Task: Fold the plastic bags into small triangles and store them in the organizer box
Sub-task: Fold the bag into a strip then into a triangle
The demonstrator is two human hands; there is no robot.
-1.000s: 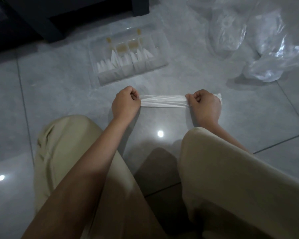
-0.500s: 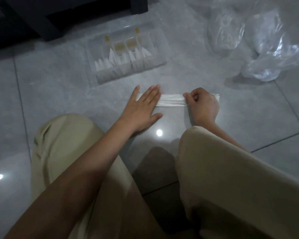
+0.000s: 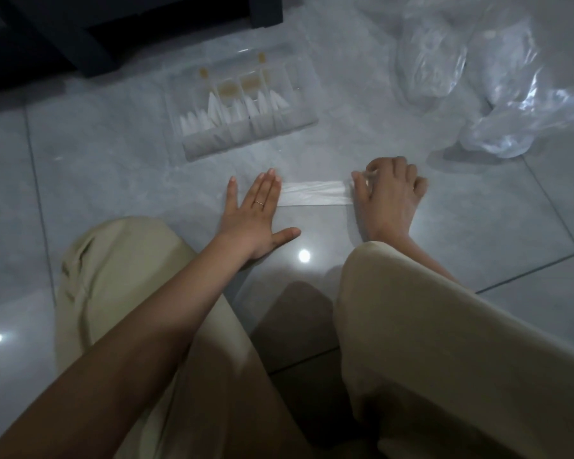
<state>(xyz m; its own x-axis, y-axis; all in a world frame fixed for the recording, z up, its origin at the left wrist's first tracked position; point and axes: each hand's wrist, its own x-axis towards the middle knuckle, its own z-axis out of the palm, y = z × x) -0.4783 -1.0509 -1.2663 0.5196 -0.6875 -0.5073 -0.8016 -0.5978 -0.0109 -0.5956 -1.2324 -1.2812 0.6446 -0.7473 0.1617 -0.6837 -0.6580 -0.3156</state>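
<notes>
A plastic bag folded into a long white strip (image 3: 315,193) lies flat on the grey tile floor in front of my knees. My left hand (image 3: 256,213) lies flat, straight fingers pressing the strip's left end. My right hand (image 3: 390,193) covers the right end, its fingers bent, the thumb and forefinger pinching the strip's tip. Beyond the strip stands the clear organizer box (image 3: 246,104), with several white folded triangles upright in its front compartments.
A heap of loose clear plastic bags (image 3: 471,77) lies at the far right. Dark furniture (image 3: 113,31) stands behind the box. My knees in beige trousers (image 3: 444,342) fill the lower view. Bare tile lies left of the box.
My left hand let go of the strip's end, opened and slid left along it, now flat at the left end. My right hand shifted from a fist to pinching the right tip.
</notes>
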